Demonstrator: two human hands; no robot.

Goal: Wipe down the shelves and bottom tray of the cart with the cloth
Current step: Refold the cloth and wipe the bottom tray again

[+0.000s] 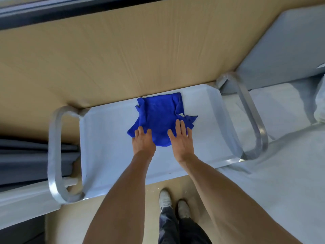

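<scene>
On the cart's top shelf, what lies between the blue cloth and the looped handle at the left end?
Nothing: in the head view, the white shelf is bare between the blue cloth and the left handle.

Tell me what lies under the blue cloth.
The blue cloth lies on the cart's white top shelf, both hands pressing its near edge. The covered patch of shelf cannot be seen.
</scene>
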